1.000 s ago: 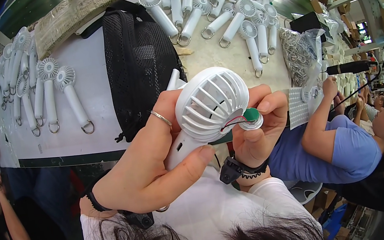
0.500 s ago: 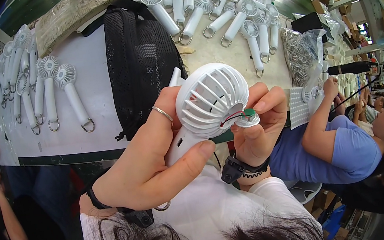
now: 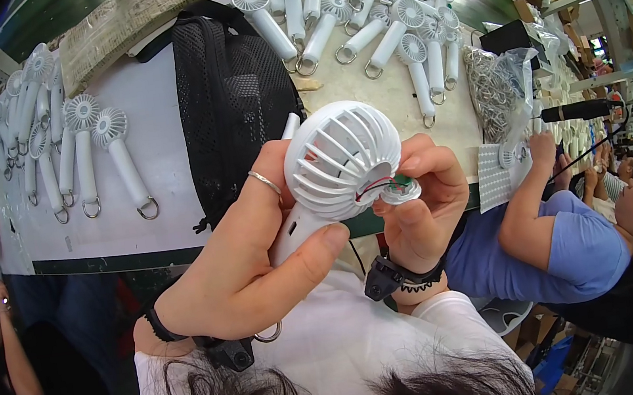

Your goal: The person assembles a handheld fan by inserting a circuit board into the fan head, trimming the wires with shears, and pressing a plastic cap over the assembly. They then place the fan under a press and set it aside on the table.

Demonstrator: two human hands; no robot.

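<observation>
A white handheld fan (image 3: 339, 158) with a ribbed round cage is gripped at its handle by my left hand (image 3: 247, 250), fingers wrapped round it and thumb along the front. Thin red and black wires run from the hub of the cage to a small round white cap (image 3: 401, 193) with a green piece behind it. My right hand (image 3: 429, 203) pinches that cap between thumb and fingers, close beside the cage. A metal ring (image 3: 269, 333) hangs below my left hand.
A black mesh bag (image 3: 231, 97) lies on the table beyond my hands. Several white fans (image 3: 117, 144) lie at left, more (image 3: 409, 17) at far right. A bag of metal rings (image 3: 496, 94) and a screwdriver-like black tool (image 3: 575, 112) are at right, near a co-worker (image 3: 555, 246).
The fan and both hands have shifted slightly left. The cap has tilted and come a little nearer the cage's hub, still pinched by my right hand.
</observation>
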